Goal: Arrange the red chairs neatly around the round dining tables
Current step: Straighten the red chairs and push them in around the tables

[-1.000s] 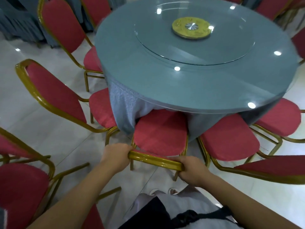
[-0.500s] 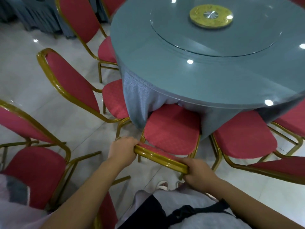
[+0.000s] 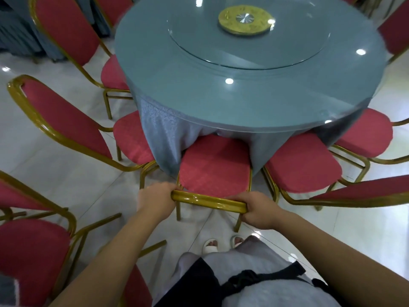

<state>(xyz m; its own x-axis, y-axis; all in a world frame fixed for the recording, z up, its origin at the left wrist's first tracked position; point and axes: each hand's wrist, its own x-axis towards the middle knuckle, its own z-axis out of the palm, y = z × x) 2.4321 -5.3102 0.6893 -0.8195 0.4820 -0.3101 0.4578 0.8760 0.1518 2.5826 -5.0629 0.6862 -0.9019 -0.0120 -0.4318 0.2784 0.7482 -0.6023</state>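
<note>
A red chair (image 3: 213, 167) with a gold frame stands directly in front of me, its seat pushed partly under the grey cloth of the round dining table (image 3: 254, 94). My left hand (image 3: 156, 201) grips the left end of the chair's gold top rail. At the rail's right end, my right hand (image 3: 257, 210) grips it too. More red chairs ring the table: one to the left (image 3: 66, 127), another further back left (image 3: 66, 29), and two on the right (image 3: 301, 167) (image 3: 363, 135).
A glass turntable with a gold hub (image 3: 245, 19) sits on the table. A loose red chair (image 3: 28, 253) stands at my lower left, away from the table. Another chair back (image 3: 363, 196) juts in low on the right. White tiled floor (image 3: 55, 173) lies between them.
The chair has shifted slightly further under the tablecloth with both hands still gripping its top rail. My view has swung a little, bringing the table more to the centre.
</note>
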